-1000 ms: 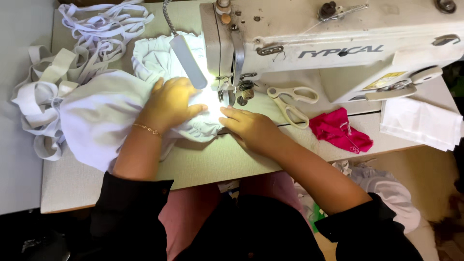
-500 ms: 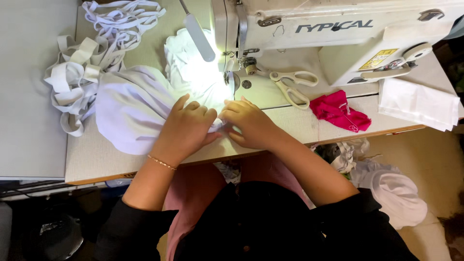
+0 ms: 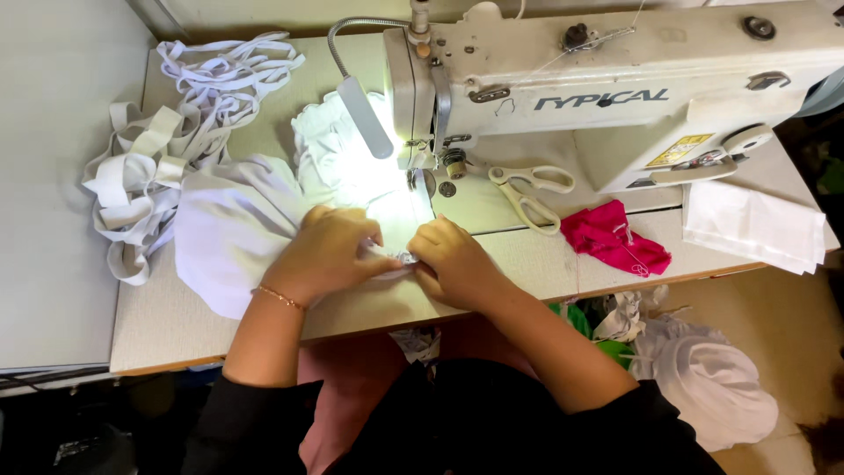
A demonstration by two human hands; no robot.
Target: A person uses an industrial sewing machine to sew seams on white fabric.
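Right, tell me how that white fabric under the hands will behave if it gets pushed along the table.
The white fabric looks thin and floppy: it already lies in folds, so it would probably bunch rather than slide flat. It seems light, and the left hand and right hand press it down, likely to stop it shifting.

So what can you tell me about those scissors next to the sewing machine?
The scissors lie flat on the pale table, just right of the needle area and in front of the sewing machine. The handles look cream or white, with one large loop and a smaller one pointing right; the blades point down towards the table's front edge and look closed. No hand touches them. A crumpled pink cloth lies close by on the right.
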